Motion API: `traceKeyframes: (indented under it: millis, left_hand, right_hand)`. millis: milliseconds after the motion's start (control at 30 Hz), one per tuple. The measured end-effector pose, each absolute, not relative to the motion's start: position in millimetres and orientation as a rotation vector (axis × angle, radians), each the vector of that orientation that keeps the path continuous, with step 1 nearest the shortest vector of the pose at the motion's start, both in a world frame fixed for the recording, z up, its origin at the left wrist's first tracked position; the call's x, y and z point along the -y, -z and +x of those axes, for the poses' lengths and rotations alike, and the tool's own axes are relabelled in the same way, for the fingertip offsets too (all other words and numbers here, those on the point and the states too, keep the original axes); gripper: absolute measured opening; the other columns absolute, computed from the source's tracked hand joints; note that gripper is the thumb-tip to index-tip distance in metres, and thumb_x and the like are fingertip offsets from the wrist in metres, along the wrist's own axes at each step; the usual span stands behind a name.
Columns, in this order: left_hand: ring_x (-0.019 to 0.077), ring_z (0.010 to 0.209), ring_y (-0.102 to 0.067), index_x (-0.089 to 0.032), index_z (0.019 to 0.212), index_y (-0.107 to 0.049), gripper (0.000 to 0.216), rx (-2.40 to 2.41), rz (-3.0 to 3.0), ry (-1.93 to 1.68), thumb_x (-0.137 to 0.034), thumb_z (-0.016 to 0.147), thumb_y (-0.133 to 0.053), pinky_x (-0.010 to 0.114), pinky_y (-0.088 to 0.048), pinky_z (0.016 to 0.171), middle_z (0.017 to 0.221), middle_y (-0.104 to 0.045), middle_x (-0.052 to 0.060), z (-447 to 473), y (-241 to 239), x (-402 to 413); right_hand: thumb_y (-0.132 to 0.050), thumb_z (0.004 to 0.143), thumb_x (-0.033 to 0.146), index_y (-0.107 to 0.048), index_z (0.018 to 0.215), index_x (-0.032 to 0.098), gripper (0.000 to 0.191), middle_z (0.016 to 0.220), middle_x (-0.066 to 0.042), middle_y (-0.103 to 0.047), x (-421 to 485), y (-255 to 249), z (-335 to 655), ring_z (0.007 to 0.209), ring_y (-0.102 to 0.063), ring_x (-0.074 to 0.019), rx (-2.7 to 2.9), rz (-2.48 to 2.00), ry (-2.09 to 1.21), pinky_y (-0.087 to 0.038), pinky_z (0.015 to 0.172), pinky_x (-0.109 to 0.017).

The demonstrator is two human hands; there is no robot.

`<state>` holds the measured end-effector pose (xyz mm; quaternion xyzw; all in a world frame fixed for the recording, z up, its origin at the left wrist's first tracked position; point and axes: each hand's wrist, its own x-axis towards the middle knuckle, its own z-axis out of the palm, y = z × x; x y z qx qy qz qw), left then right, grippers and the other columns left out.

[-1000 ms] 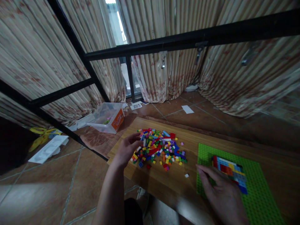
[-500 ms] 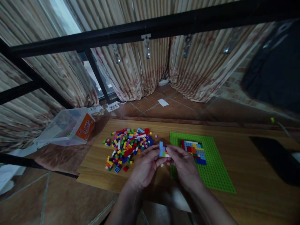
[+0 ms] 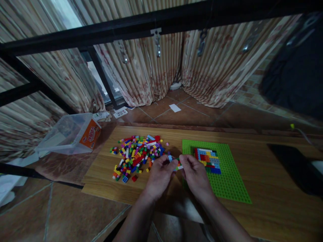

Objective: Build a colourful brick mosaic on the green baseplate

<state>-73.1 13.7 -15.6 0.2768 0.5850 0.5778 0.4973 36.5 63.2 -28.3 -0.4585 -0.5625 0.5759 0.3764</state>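
Note:
My left hand (image 3: 159, 177) and my right hand (image 3: 195, 176) meet over the wooden board (image 3: 252, 188), fingers pinched together on a small cluster of bricks (image 3: 174, 162) held between them. Left of my hands lies a loose pile of coloured bricks (image 3: 137, 155). Right of them sits a green baseplate (image 3: 227, 181) with a flat patch of assembled bricks (image 3: 208, 160) near its far left corner.
A clear plastic tub with an orange label (image 3: 73, 132) lies tipped on the floor at the left. A black metal frame (image 3: 151, 28) crosses overhead before striped curtains (image 3: 141, 77). A dark object (image 3: 295, 168) rests on the board's right end.
One second ago my left hand was in the pile and my right lay on the baseplate; both have come together on the small brick cluster, which now sits lower between my fingers.

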Motion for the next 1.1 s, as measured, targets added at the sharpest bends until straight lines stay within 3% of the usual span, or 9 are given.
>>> traceKeyframes:
  millis: [133, 367, 600, 867, 1100]
  left_hand:
    - [0.0088, 0.053, -0.049, -0.016, 0.073, -0.060, 0.026, -1.409, 0.693, -1.390, -0.041, 0.075, -0.067, 0.020, -0.040, 0.047, 0.061, -0.054, -0.004, -71, 16, -13]
    - [0.0100, 0.051, -0.053, -0.016, 0.073, -0.058, 0.022, -1.381, 0.613, -1.400, -0.037, 0.073, -0.066, 0.022, -0.045, 0.048, 0.061, -0.056, -0.003, -70, 11, -13]
    - [0.0103, 0.052, -0.055, -0.016, 0.076, -0.059, 0.025, -1.326, 0.561, -1.425, -0.039, 0.072, -0.070, 0.022, -0.046, 0.050, 0.061, -0.058, -0.002, -72, 11, -12]
    - [0.0131, 0.059, -0.063, -0.015, 0.086, -0.060, 0.032, -1.211, 0.481, -1.436, -0.043, 0.074, -0.071, 0.025, -0.051, 0.061, 0.069, -0.066, 0.001, -80, 12, -8]
    - [0.0145, 0.060, -0.065, -0.016, 0.082, -0.058, 0.023, -1.275, 0.596, -1.386, -0.036, 0.076, -0.067, 0.027, -0.053, 0.061, 0.071, -0.067, 0.001, -82, 6, -8]
  right_hand:
    - [-0.055, 0.084, 0.056, -0.059, 0.070, 0.021, 0.038, 0.057, 0.003, -0.056, -61, 25, 34, 0.051, -0.052, -0.0127, 1.530, -1.158, -1.389, -0.042, 0.049, -0.024]
    - [-0.061, 0.079, 0.059, -0.056, 0.071, 0.023, 0.037, 0.058, 0.004, -0.058, -54, 26, 26, 0.044, -0.052, -0.0127, 1.338, -1.115, -1.620, -0.046, 0.044, -0.026]
    - [-0.071, 0.067, 0.061, -0.055, 0.069, 0.022, 0.042, 0.046, 0.007, -0.051, -55, 26, 21, 0.040, -0.046, -0.0103, 1.060, -1.156, -1.831, -0.037, 0.041, -0.022]
    - [-0.075, 0.061, 0.044, -0.060, 0.074, 0.019, 0.033, 0.052, 0.006, -0.053, -62, 20, 25, 0.041, -0.040, -0.0060, 0.725, -1.061, -2.042, -0.023, 0.037, -0.016]
    - [-0.066, 0.070, 0.064, -0.058, 0.080, 0.019, 0.046, 0.052, 0.006, -0.052, -61, 24, 24, 0.041, -0.041, -0.0064, 0.880, -1.077, -2.013, -0.023, 0.036, -0.016]
